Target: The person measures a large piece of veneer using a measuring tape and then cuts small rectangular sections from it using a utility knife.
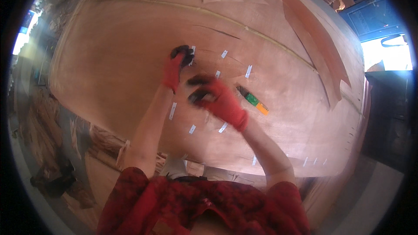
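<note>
The left hand (179, 64) and right hand (217, 101) were half-curled, holds unclear. Careless pressing risked creasing the white strip (193, 50).

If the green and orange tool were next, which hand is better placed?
Right, probably: the right hand is nearer the green and orange tool, while the left hand is farther off, at a white strip. Blur hides whether the right one holds anything.
</note>
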